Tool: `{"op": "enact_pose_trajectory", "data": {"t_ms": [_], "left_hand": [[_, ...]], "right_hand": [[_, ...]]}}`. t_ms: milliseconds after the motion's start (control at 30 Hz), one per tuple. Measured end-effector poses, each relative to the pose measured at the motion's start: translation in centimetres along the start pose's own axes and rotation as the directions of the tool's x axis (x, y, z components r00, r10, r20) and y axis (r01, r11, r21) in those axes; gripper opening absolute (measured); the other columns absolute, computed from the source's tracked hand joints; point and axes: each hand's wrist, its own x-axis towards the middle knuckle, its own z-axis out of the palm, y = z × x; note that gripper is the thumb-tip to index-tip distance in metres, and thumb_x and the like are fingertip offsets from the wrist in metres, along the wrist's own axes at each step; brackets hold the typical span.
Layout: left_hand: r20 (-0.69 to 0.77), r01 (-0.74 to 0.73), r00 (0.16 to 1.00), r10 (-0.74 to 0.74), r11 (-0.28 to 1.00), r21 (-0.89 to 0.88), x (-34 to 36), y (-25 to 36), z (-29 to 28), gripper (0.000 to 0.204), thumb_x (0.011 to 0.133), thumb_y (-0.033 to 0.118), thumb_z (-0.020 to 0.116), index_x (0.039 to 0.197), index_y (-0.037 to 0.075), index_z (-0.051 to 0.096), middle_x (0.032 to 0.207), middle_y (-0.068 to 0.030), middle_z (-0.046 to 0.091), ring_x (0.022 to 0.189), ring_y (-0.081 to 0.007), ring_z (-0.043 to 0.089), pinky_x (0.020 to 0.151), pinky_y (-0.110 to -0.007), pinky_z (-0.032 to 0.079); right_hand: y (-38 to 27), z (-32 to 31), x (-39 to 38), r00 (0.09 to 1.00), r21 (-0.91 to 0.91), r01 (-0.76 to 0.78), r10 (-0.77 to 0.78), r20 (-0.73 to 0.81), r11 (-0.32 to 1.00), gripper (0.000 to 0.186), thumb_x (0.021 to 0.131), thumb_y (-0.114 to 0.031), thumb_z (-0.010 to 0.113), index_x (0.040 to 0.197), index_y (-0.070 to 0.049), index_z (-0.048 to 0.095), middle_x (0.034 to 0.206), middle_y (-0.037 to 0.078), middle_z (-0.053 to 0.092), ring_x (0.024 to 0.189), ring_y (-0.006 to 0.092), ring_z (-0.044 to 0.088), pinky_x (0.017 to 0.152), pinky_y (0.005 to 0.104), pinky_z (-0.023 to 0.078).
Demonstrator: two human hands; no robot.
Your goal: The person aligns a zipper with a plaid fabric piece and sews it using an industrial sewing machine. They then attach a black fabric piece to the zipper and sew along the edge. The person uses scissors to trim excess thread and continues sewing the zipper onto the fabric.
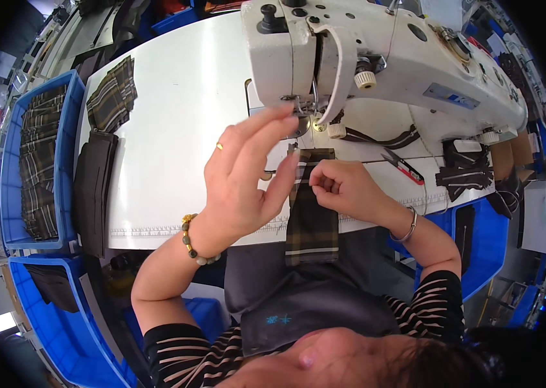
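A dark plaid fabric piece lies on the white sewing table and hangs over its near edge, its top end under the needle area of the white sewing machine. My right hand pinches the plaid piece's right edge near the top. Raised above the table to the left of the fabric, my left hand has its fingers spread; the fingertips reach toward the presser foot and hold nothing. A ring and a bead bracelet are on the left hand, and a bangle circles the right wrist.
A stack of plaid pieces and a stack of dark pieces sit at the table's left end. Blue bins with plaid fabric stand further left. Scissors and dark zipper pieces lie to the right.
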Motion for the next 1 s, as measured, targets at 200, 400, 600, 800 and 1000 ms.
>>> {"op": "enact_pose_trajectory", "data": {"t_ms": [200,400,600,800,1000], "left_hand": [[0.229,0.213,0.961,-0.153,0.941,-0.262,3.4,2.0,-0.8,0.058,0.086,-0.009,0.067,0.143,-0.005,0.053,0.136,-0.0185,0.065,0.088,-0.0115,0.066,0.063,-0.023,0.051],[0.147,0.342,0.937,-0.317,0.918,-0.200,0.9,2.5,-0.4,0.055,0.088,-0.009,0.067,0.142,-0.008,0.052,0.145,-0.0183,0.057,0.091,-0.0113,0.066,0.063,-0.023,0.053],[0.251,0.526,0.850,-0.463,0.774,-0.352,-0.4,2.3,1.4,0.050,0.087,-0.003,0.074,0.134,-0.003,0.056,0.144,-0.0135,0.057,0.099,-0.0122,0.065,0.067,-0.022,0.052],[0.201,0.220,0.959,-0.201,0.972,-0.080,-0.6,-0.4,1.0,0.038,0.078,0.003,0.081,0.113,0.004,0.067,0.121,-0.0083,0.061,0.093,-0.0162,0.060,0.068,-0.027,0.050],[0.281,-0.240,0.945,0.168,0.940,0.244,-1.4,-1.2,0.4,0.042,0.070,0.008,0.086,0.110,0.008,0.077,0.113,-0.0104,0.067,0.096,-0.0296,0.065,0.079,-0.037,0.055]], "right_hand": [[0.7,-0.2,0.2,1.000,0.073,-0.002,0.003,-0.016,0.997,0.010,0.089,-0.008,0.071,0.093,-0.001,0.065,0.074,0.005,0.066,0.066,0.0105,0.061,0.064,0.0280,0.052],[1.0,-0.1,0.1,1.000,0.086,0.006,-0.004,-0.015,0.996,0.009,0.088,-0.008,0.072,0.092,-0.002,0.066,0.073,0.004,0.067,0.064,0.0108,0.063,0.063,0.0280,0.052],[1.1,-0.1,0.3,0.999,0.078,0.032,-0.030,-0.020,0.996,0.012,0.085,-0.008,0.073,0.092,-0.002,0.065,0.074,0.006,0.069,0.067,0.0129,0.066,0.066,0.0287,0.055],[1.0,-0.1,0.2,0.999,0.063,0.034,-0.032,-0.028,0.997,0.014,0.085,-0.009,0.073,0.092,-0.001,0.064,0.075,0.007,0.069,0.067,0.0149,0.067,0.067,0.0297,0.055],[1.8,0.1,0.3,0.998,0.078,0.062,-0.060,-0.036,0.995,0.014,0.084,-0.009,0.074,0.092,-0.001,0.065,0.072,0.008,0.068,0.064,0.0149,0.066,0.063,0.0300,0.053]]}}
